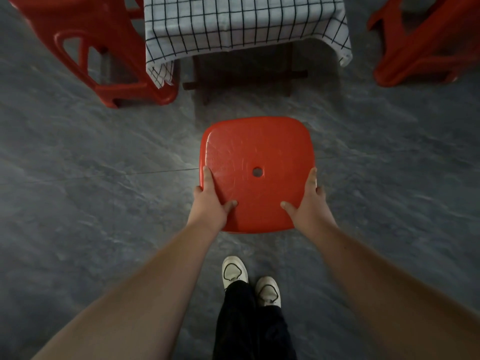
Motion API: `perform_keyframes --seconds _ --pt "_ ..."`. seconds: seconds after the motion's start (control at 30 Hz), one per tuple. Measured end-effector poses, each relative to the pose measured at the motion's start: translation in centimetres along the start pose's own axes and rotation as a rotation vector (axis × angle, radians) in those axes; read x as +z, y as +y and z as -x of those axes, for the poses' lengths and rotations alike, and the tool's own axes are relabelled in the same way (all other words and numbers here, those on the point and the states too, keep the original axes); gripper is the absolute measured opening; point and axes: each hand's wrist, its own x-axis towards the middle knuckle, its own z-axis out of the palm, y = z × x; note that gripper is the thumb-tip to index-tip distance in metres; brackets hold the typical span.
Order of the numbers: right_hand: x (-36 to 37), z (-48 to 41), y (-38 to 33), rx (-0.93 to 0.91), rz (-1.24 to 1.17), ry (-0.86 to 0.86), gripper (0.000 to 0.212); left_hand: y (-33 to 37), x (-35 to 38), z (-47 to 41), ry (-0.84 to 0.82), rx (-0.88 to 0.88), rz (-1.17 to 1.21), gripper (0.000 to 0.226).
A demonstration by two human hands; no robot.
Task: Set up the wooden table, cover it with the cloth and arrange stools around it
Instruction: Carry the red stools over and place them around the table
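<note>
A red plastic stool (255,154) with a small hole in its seat is in front of me, seen from above. My left hand (211,202) grips the seat's near left edge, thumb on top. My right hand (306,203) grips the near right edge the same way. Beyond the stool stands the table, covered by a white cloth with a dark grid (244,24); dark wooden legs (200,81) show under the cloth's hem. A second red stool (104,53) stands at the table's left and a third red stool (426,48) at its right.
The floor (91,193) is dark grey stone-look tile with a thin seam running left of the held stool. My feet in white shoes (250,280) stand just behind the stool.
</note>
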Motion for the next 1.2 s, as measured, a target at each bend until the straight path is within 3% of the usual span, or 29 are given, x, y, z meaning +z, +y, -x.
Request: perform_keyframes --seconds 0.87,1.03,1.13,1.2 --pt "1.3 4.0 3.8 0.016 0.067 -0.048 0.114 -3.2 3.0 4.6 -0.02 -0.021 -0.02 0.114" --pt "0.7 4.1 3.0 0.052 0.202 -0.074 0.114 -3.3 1.9 4.6 -0.076 -0.031 -0.049 0.112" --pt "-1.2 4.0 2.4 0.072 0.302 -0.127 0.104 -3.2 0.1 4.7 -0.146 -0.033 -0.058 0.095" --pt "-3.4 4.4 1.6 0.064 0.332 -0.164 0.085 -3.0 -1.4 5.6 -0.167 -0.037 -0.12 0.082"
